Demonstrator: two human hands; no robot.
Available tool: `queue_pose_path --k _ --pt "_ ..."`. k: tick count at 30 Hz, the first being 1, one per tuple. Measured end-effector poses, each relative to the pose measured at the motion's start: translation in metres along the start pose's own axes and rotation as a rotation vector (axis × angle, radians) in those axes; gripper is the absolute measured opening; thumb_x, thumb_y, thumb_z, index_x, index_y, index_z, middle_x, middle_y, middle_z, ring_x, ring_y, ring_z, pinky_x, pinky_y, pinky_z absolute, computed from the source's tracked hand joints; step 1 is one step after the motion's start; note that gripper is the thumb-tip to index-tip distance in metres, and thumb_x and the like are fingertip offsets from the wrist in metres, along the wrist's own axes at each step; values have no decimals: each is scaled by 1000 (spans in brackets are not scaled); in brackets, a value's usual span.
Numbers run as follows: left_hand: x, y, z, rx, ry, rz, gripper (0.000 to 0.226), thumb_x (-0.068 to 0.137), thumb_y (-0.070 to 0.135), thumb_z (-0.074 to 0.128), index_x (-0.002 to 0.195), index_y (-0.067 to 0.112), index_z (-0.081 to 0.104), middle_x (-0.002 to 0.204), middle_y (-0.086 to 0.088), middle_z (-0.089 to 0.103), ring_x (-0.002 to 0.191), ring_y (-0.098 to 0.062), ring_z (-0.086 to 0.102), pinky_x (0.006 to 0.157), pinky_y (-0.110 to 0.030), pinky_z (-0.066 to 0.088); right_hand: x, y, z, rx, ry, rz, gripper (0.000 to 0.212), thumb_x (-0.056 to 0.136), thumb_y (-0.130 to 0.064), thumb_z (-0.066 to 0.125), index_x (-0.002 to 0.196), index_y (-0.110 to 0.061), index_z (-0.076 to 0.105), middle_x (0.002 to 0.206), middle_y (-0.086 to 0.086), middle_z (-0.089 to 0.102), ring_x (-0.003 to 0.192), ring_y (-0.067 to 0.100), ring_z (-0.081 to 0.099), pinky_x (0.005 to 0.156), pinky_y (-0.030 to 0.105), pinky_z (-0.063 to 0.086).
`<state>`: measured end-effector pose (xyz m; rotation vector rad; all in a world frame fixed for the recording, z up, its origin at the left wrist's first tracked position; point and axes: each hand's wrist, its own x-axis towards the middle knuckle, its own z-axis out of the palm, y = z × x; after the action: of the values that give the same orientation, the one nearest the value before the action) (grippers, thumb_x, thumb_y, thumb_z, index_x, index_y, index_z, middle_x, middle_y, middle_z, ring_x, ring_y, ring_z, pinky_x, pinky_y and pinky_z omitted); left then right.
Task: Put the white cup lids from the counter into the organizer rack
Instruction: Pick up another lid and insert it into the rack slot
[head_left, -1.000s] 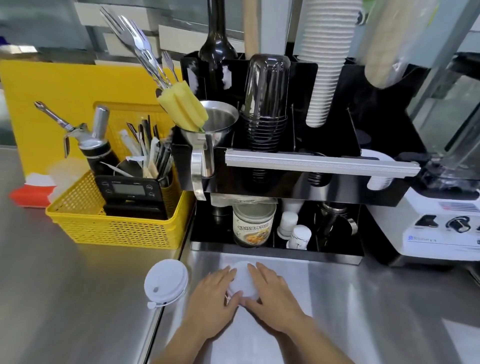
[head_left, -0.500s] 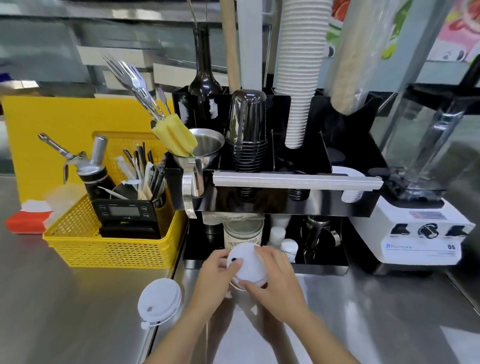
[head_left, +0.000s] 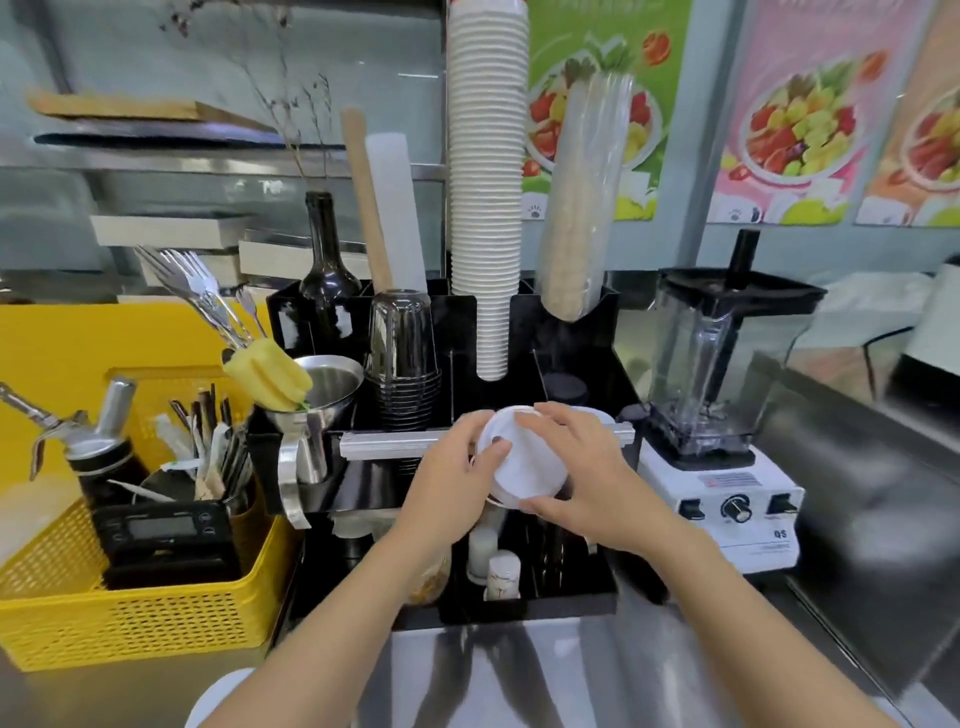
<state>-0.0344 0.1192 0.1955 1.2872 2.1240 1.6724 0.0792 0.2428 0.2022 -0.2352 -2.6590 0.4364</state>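
Both hands hold a stack of white cup lids (head_left: 522, 465) in front of the black organizer rack (head_left: 576, 332), level with its silver front rail (head_left: 384, 444). My left hand (head_left: 449, 480) grips the stack's left side with the thumb on top. My right hand (head_left: 576, 470) covers its right side and underside. Another white lid (head_left: 221, 693) lies on the steel counter at the bottom edge, partly hidden by my left forearm. White lids (head_left: 597, 414) sit in the rack compartment just behind my right hand.
A yellow basket (head_left: 130, 618) with a scale and utensils stands left of the rack. A white blender (head_left: 722, 415) stands right of it. Tall paper cups (head_left: 485, 197), black cups (head_left: 402, 358), a dark bottle (head_left: 324, 260) and a steel funnel (head_left: 324, 384) fill the rack.
Both hands lifted the lid stack off the counter and carried it up and away to the rack's upper tier. The view tilted upward, so the loose lid now sits at the bottom edge.
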Motion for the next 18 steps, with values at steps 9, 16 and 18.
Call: queue_pose_path --k 9,16,18 --pt "67 37 28 179 -52 147 46 93 32 50 135 15 45 136 0 51 126 -15 45 107 -29 34 25 31 -66 -180 93 124 90 77 -45 66 146 -10 21 149 7 32 136 24 27 111 37 20" --pt "99 38 46 362 -41 260 35 94 21 46 129 16 51 132 -2 56 125 -19 45 105 -29 30 50 58 -78 -266 57 317 65 78 -50 59 128 -12 42 129 9 48 120 27 40 98 39 28" --pt "106 33 51 454 -58 304 30 94 17 46 122 13 56 122 -5 62 118 -23 50 103 -34 32 57 65 -75 -294 16 337 57 78 -52 57 119 -14 46 121 7 49 115 26 42 94 39 27"
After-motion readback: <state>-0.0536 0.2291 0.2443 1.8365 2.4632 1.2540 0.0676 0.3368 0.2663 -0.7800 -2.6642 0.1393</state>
